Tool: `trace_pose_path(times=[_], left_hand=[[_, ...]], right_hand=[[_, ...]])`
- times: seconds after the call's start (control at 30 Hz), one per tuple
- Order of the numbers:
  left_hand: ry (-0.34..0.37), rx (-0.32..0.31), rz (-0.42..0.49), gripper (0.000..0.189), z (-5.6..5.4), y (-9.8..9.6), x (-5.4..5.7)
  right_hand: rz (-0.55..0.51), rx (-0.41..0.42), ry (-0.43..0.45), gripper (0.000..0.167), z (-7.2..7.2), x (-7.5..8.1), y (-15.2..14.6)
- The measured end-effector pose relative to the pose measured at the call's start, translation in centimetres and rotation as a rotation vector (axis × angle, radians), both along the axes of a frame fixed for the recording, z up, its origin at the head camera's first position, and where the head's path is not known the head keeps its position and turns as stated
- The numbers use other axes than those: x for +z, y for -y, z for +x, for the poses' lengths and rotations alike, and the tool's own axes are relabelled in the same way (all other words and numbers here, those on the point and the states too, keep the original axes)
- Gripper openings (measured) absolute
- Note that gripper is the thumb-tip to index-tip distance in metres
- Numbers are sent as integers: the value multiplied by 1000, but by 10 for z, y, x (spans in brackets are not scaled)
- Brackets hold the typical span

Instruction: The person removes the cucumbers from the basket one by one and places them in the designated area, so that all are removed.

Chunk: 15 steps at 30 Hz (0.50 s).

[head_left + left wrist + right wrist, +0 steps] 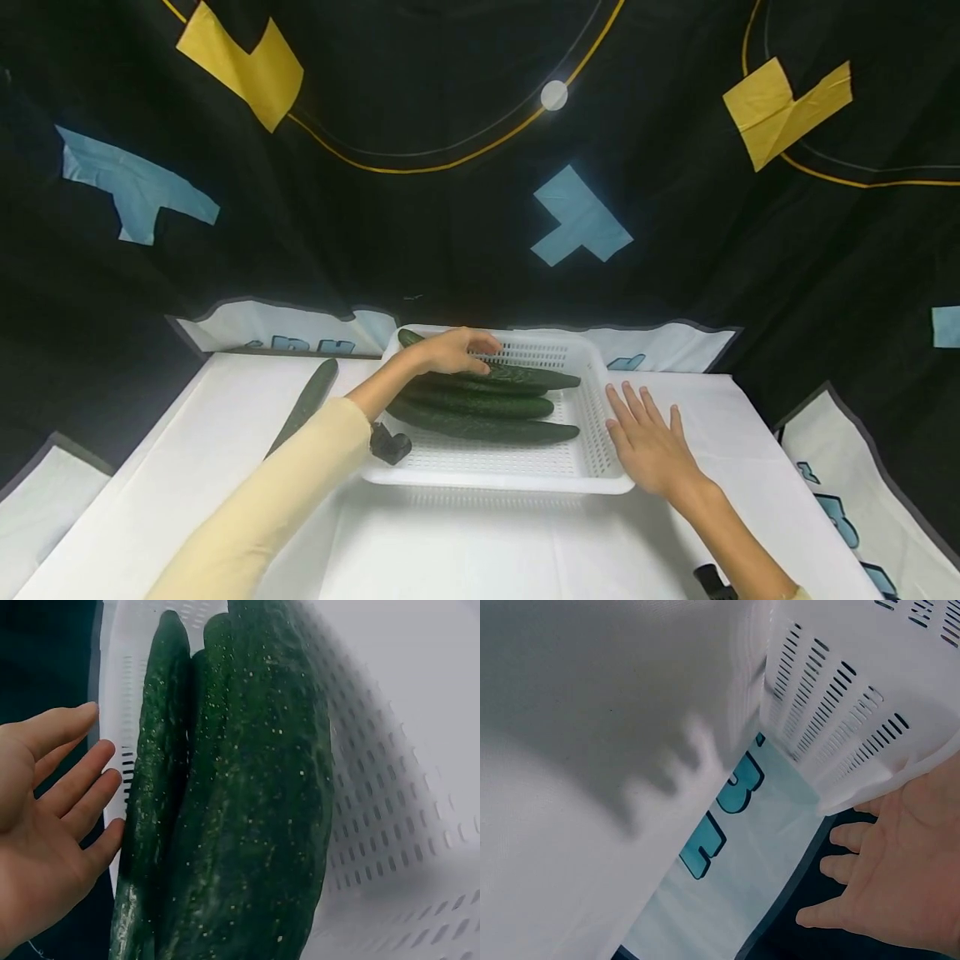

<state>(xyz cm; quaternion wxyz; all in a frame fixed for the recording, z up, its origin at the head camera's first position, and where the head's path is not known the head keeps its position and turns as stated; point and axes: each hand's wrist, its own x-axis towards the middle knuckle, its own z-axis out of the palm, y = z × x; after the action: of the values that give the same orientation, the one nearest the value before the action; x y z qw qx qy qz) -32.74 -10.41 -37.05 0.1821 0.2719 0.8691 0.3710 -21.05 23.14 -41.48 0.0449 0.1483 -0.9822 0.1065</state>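
While the cucumbers [480, 404] lie bunched in the white plastic basket [495, 482], neither hand's gripping one.
Left hand [450, 350] is loosely open over the basket's back half; right hand [656, 450], fingers spread, is empty by its right wall. Spare cucumber [307, 404] left of the basket. Careless grab could roll the pile imo, or a bump could shift the basket.

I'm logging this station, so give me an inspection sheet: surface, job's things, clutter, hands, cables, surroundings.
Surface: white tabletop.
Job's things: several cucumbers lie in a white basket; another cucumber lies outside it, on the left.
Clutter: nothing seen.
Hands: left hand is over the cucumbers, not gripping any; right hand is at the basket's right edge, fingers extended.
Cables: nothing seen on the tabletop.
Surroundings: black cloth behind, with blue patches, yellow patches and curved yellow lines.
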Motion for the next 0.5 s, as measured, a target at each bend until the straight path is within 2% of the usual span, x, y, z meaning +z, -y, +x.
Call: trace_pose_path(times=[0.1,0.27,0.37,0.5], left_hand=[[-38,-11,-39,47,-3,0,-4],[-85,-28,-175,49,-6,0,-9],[-70,-32,-229,53,-7,-3,-11],[-88,-33,-304,54,-6,-7,-13]], right_hand=[[-8,0,1,58,-1,0,0],[-11,5,8,59,-3,-3,0],[-3,3,7,59,-3,-4,-1],[1,1,7,59,-3,-4,-2]])
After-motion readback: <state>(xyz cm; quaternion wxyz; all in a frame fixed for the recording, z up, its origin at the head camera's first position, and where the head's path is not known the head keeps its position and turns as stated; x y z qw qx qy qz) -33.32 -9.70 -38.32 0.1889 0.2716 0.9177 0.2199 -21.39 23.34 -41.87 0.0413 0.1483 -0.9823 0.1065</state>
